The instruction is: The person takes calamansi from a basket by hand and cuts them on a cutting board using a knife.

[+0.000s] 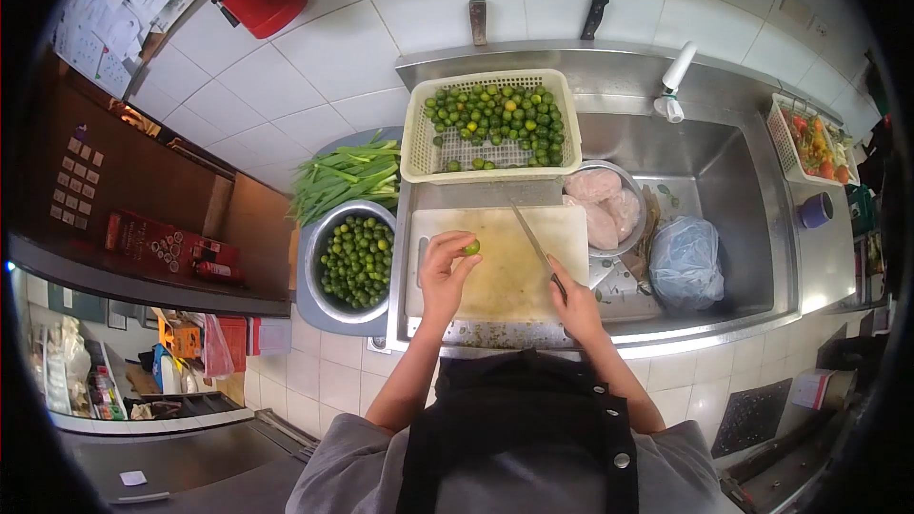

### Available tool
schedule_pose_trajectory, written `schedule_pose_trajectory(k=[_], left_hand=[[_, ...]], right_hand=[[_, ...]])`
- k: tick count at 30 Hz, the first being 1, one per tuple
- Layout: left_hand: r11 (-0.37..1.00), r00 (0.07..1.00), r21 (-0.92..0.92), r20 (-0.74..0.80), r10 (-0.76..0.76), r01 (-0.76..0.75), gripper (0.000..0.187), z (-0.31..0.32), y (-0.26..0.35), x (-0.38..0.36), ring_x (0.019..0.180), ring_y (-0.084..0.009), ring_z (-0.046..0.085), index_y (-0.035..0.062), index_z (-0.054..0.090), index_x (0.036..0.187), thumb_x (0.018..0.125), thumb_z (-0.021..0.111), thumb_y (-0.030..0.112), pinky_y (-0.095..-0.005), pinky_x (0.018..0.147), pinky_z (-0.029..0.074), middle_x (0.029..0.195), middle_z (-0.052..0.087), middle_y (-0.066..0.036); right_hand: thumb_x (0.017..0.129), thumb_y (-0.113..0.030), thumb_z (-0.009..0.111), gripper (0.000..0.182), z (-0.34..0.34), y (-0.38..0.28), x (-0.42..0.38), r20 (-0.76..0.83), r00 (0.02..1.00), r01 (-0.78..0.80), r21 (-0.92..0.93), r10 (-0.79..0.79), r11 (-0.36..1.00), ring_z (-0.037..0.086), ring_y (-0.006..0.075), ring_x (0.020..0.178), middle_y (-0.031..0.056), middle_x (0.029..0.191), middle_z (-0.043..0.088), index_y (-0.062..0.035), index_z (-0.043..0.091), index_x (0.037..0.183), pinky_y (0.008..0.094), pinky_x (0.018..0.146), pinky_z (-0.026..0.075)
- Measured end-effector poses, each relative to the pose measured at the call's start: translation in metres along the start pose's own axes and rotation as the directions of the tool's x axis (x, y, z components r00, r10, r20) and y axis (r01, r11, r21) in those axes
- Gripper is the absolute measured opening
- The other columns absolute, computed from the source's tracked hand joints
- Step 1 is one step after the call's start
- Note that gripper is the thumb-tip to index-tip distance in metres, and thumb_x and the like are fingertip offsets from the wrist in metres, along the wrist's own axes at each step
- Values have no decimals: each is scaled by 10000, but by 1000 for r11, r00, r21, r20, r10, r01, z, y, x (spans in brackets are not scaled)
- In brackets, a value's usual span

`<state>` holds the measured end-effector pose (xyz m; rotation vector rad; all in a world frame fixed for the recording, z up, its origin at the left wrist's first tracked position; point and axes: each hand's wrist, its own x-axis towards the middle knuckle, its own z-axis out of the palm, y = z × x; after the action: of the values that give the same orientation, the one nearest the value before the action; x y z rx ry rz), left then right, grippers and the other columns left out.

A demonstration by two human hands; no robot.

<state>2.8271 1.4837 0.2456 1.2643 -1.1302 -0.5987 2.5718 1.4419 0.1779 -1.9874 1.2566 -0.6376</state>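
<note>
Steel forms the surface (447, 196), with a white cutting board (495, 300) along its near edge. Over the board's right edge, the right grip (575, 306) is wrapped closed about the handle of a knife (529, 236), the blade slanting up toward the board's far edge. Over the left half of the board, the left grip (442, 269) has a small green lime (471, 247) pinched between thumb and fingers, barely parted by its width. Such a fruit should be light and firm with a little give, its rind likely slick when wet; round as it is, it would roll if let go, so it is best held at its sides, with fingertips tucked clear of the blade. Left of the surface, a steel bowl (312, 257) holds more limes, with long green leaves (343, 179) behind it. Right of the board, a bowl of pale raw meat (602, 214) and a bluish plastic bag (685, 265) sit in the sink (719, 157). Farther off, a cream basket (495, 174) of limes stands near the surface's far edge, below the tiled wall (457, 9).
</note>
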Motion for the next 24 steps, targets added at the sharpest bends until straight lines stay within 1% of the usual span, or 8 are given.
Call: schedule_pose_trajectory(k=[6, 9, 11, 12, 14, 16, 18, 24], left_hand=[[987, 991, -105, -40, -129, 124, 388, 7, -8, -5, 1117, -183, 651, 4, 661, 1210, 847, 718, -124, -300, 926, 553, 1245, 640, -113], [991, 990, -3, -30, -134, 134, 335, 8, -32, -9, 1029, -208, 694, 8, 699, 1150, 830, 767, -66, -326, 872, 580, 1189, 673, -122], [977, 1000, 210, -2, -30, 30, 293, 10, -45, -14, 967, -233, 713, 19, 711, 1126, 846, 760, -50, -323, 851, 586, 1151, 687, -119], [977, 999, 209, 3, -34, 33, 293, 11, -54, -17, 967, -233, 713, 19, 711, 1126, 846, 760, -50, -323, 851, 586, 1151, 687, -119], [943, 997, 327, 40, -71, 54, 268, 13, -74, -25, 948, -232, 715, 25, 719, 1116, 857, 752, -41, -307, 816, 588, 1099, 700, -121], [930, 994, 357, 40, -103, 82, 270, 16, -86, -28, 934, -223, 715, 20, 717, 1123, 861, 752, -34, -301, 797, 586, 1082, 702, -122], [916, 990, 386, 38, -133, 108, 273, 19, -93, -29, 921, -215, 715, 16, 715, 1130, 864, 751, -28, -295, 779, 583, 1065, 704, -123], [920, 999, 392, 51, -8, -13, 253, 21, -95, -26, 892, -209, 710, 25, 735, 1099, 851, 773, -10, -287, 743, 570, 1078, 699, -114]], right_hand=[[983, -135, 608, 577, 1, -2, -4, 8, 1000, 25, -2, -25, 1000, 671, 428, 720, 239, 818, 672, -222, 455, 1532, 482, 668, 518], [986, -125, 596, 591, -2, -18, -14, 38, 999, 7, 3, -7, 1000, 672, 437, 741, 250, 835, 678, -227, 434, 1545, 496, 678, 517], [987, -120, 590, 598, -3, -28, -21, 38, 999, -2, 33, 1, 999, 672, 440, 747, 253, 833, 679, -229, 425, 1551, 504, 680, 515], [987, -120, 586, 603, -4, -32, -23, 63, 998, 0, 48, -3, 999, 670, 442, 744, 254, 824, 677, -230, 416, 1556, 509, 680, 514], [987, -120, 581, 609, -3, -34, -24, 86, 996, -2, 62, -4, 998, 669, 443, 741, 256, 814, 676, -232, 407, 1561, 514, 680, 514], [985, -161, 575, 645, 2, -32, -26, 127, 990, 54, 36, -59, 998, 664, 438, 721, 248, 787, 669, -260, 356, 1584, 549, 668, 510], [986, -166, 573, 645, 6, -32, -29, 145, 988, 47, 12, -48, 999, 663, 436, 704, 245, 769, 665, -257, 353, 1585, 549, 661, 514], [984, -176, 573, 651, 8, -33, -30, 173, 983, 69, -24, -64, 997, 653, 438, 651, 239, 713, 652, -244, 345, 1590, 549, 640, 522]])
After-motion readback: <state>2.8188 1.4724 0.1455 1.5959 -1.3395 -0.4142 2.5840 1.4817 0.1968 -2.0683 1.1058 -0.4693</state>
